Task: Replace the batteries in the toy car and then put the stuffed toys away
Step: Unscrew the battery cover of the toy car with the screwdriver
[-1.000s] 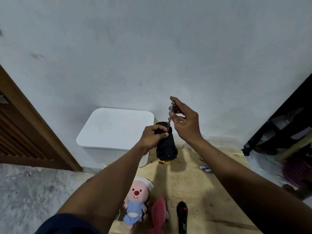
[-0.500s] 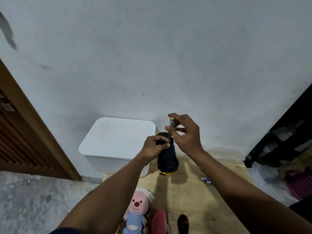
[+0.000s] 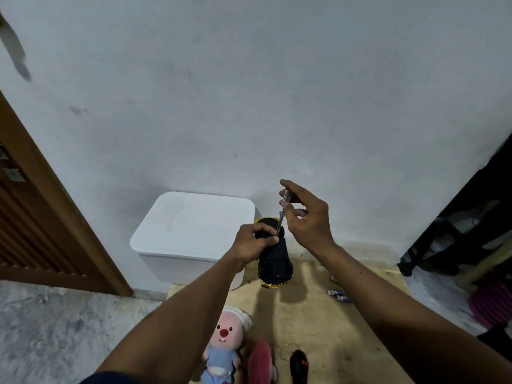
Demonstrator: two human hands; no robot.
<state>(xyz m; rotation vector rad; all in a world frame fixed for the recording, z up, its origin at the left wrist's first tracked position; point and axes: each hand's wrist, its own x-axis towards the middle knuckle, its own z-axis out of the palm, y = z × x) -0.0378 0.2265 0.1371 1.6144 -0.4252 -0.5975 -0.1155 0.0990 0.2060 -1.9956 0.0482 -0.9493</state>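
Since half a second ago little has moved. The left hand (image 3: 250, 245) keeps its grip curled round the front of the toy car (image 3: 275, 261), which it holds in the air, black underside up, above the wooden board (image 3: 318, 328). The right hand (image 3: 307, 217) still pinches the clear handle of the screwdriver (image 3: 282, 210) between thumb and fingertips. The tool now leans a little more, its top tipped to the right and its tip down on the car's underside beside the left thumb.

At the far left stands a brown wooden door (image 3: 41, 231) over a grey floor (image 3: 55, 328). Next comes a white box (image 3: 194, 225) against the wall, with its lid shut, so what it holds cannot be seen. The car hangs just right of the box's corner.

Low on the board, between the two forearms, lies a pink stuffed toy in a blue dress (image 3: 223, 346), face up. Just beside it is a red-pink stuffed toy (image 3: 260, 361), and right of that a black remote control (image 3: 298, 365). Further right, under the right forearm, small batteries (image 3: 339, 295) lie loose on the board. At the right edge a dark opening (image 3: 471, 217) shows clutter too dim to tell, with something purple (image 3: 490, 303) on the floor below it.
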